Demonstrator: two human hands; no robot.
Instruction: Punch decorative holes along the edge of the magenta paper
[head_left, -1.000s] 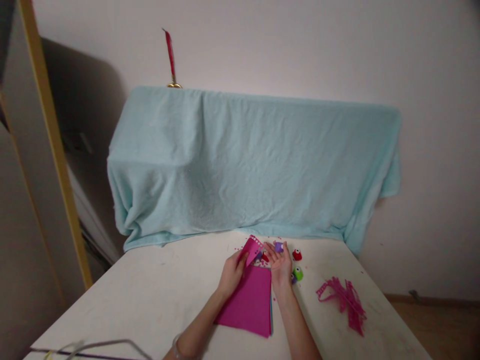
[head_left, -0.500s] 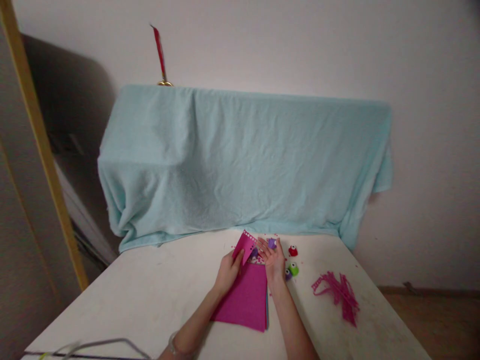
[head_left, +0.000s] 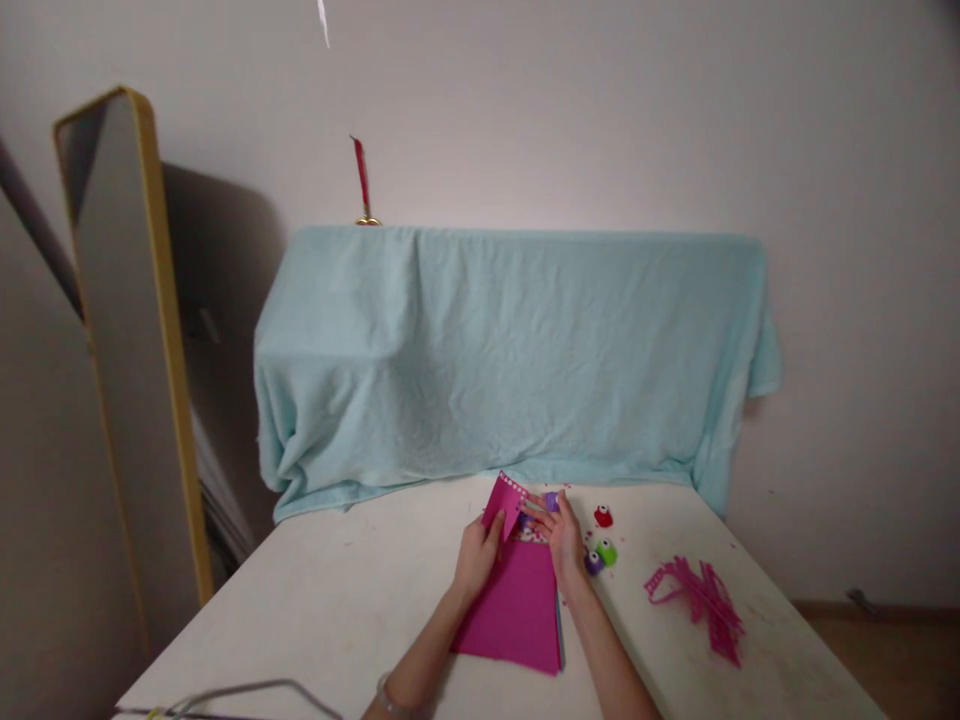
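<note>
A small bright pink sheet (head_left: 503, 502) with a row of punched holes along its far edge is pinched in my left hand (head_left: 477, 556). My right hand (head_left: 564, 540) has its palm turned up and fingers spread, their tips close to the sheet's right edge; whether they touch it I cannot tell. Just beyond those fingers lies a small purple object (head_left: 552, 501), partly hidden. Under my hands rests a stack of larger pink sheets (head_left: 510, 610), with a bluish edge showing at its right side. Tiny pink bits (head_left: 531, 536) are scattered at the stack's far edge.
Right of my hand are small red (head_left: 603, 516), green (head_left: 607, 551) and purple objects (head_left: 594, 563) with white eye-like spots. A heap of punched pink strips (head_left: 699, 605) lies farther right. A light blue towel (head_left: 525, 350) hangs behind the white table (head_left: 337, 600); a grey wire-like thing (head_left: 255, 686) is front left.
The camera view has tilted up and shifted left, so everything appears lower and farther right. My left hand keeps hold of the pink sheet; my right hand remains beside it with fingers spread.
</note>
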